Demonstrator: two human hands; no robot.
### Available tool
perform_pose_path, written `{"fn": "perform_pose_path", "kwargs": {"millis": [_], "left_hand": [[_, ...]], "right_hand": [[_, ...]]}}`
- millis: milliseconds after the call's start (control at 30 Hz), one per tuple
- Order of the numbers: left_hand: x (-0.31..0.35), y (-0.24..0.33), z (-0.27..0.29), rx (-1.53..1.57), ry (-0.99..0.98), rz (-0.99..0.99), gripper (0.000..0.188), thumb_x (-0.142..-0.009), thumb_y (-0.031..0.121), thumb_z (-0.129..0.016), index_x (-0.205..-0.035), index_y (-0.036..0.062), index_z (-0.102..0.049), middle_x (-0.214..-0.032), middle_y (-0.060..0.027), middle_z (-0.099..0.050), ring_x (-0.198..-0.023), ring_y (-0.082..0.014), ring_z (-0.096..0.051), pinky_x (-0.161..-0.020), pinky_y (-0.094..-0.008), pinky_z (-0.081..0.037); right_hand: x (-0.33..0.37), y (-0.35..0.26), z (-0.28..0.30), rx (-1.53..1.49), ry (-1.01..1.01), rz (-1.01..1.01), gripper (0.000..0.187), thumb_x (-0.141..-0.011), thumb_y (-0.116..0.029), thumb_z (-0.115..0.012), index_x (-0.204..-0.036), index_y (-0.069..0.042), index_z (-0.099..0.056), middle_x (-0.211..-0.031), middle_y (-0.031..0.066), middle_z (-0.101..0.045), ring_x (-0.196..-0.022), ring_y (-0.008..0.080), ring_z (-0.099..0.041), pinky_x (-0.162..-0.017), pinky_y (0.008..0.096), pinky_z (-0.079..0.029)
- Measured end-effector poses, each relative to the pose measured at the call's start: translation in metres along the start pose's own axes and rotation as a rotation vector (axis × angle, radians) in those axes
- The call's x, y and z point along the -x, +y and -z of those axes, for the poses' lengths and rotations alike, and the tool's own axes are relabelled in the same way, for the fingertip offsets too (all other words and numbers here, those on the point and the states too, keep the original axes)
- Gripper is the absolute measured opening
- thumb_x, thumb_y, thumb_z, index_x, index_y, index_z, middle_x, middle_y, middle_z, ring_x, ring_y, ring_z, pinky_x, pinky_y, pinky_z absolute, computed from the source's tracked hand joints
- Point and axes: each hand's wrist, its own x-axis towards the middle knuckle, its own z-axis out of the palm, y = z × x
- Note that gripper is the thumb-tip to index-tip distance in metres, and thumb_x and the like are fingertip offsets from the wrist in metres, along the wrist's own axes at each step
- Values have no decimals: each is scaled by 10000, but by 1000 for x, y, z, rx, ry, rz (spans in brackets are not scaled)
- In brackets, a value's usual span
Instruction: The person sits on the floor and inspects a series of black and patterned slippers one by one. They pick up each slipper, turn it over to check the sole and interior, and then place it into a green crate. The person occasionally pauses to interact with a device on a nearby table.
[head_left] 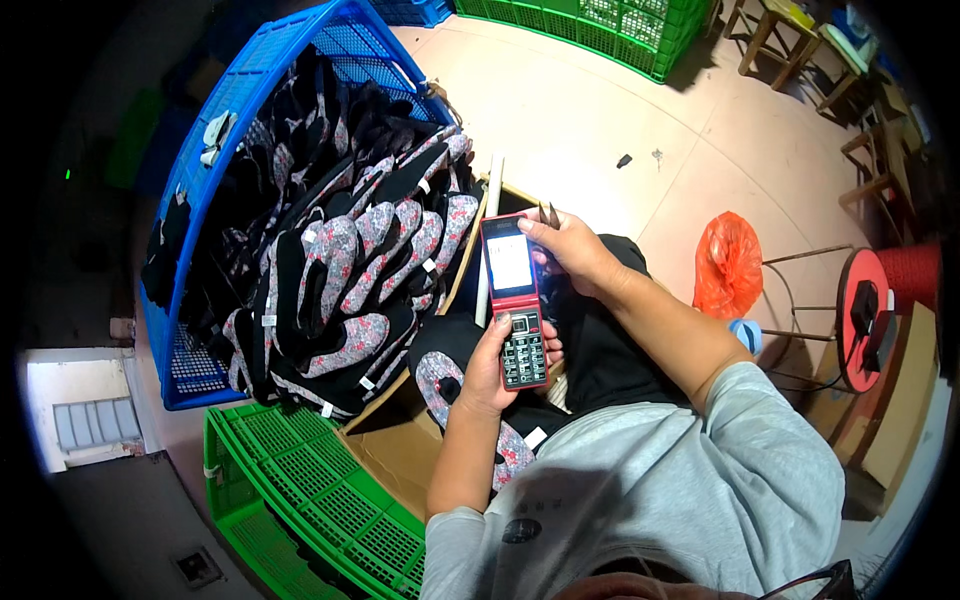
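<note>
Tiled floor [590, 110], blue crate [255, 70] of floral-black fabric pieces [330, 265] at left. Red flip phone [514, 303] unfolded above lap: left hand [484, 375] gripping keypad half, right hand [575, 252] pinching screen half.

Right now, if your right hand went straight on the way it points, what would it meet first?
Your right hand would first meet the red flip phone it's touching; beyond, perhaps the white pole; depth is unclear.

no text can be read: tiny characters on the red-and-black folding phone [517, 302] at centre, white tags [268, 321] on floral fabric pieces [326, 262] at left, dark oval print [521, 530] on the grey shirt [660, 470], lower centre.
</note>
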Motion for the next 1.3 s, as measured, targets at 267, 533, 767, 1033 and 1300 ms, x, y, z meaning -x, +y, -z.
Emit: {"fn": "perform_pose_path", "kwargs": {"millis": [267, 533, 767, 1033, 1300], "left_hand": [[-4, -2, 4, 127, 62, 16, 776, -901, 719, -330, -1178, 23, -533, -952, -142, -657, -790, -258, -685, -705, -393, -608], [-5, 9, 7, 271, 286, -119, 656, -912, 692, -422, -1063, 83, -612, -961, -109, -677, -796, -285, -665, -673, -421, -575], [4, 14, -7, 286, 420, -186, 564, -935, 619, -479, -1104, 95, -600, -1054, -103, -671, -886, -277, -668, -735, -406, -583], [-1, 12, 17, 204, 325, -191, 628, -971, 613, -390, -1199, 61, -584, -1146, -113, -645, -1058, -306, -612, -935, -449, -506], [-4, 11, 6, 145, 321, -66, 656, -915, 650, -465, -1218, 81, -588, -1203, -104, -626, -1107, -306, -580, -952, -444, -478]], "right_hand": [[18, -7, -6, 71, -73, 217, 310, -967, -282, -611, -1215, -96, -597, -910, -13, -638, -674, 34, -506, -570, 168, -394], [39, -5, -7, 622, -538, 664, 201, -869, -200, -695, -1033, -85, -715, -983, 85, -714, -877, 218, -652, -800, 325, -498], [40, 16, -4, 899, -642, 736, 285, -823, -242, -738, -1091, -156, -687, -860, 83, -659, -777, 290, -606, -672, 382, -480], [40, 16, -9, 1134, -835, 744, 620, -742, -249, -805, -1313, -201, -567, -925, 143, -630, -853, 355, -616, -719, 439, -480], [29, -15, -22, 1412, -1033, 819, 637, -751, -268, -767, -1331, -194, -516, -925, 133, -614, -867, 366, -609, -724, 458, -485]]}}
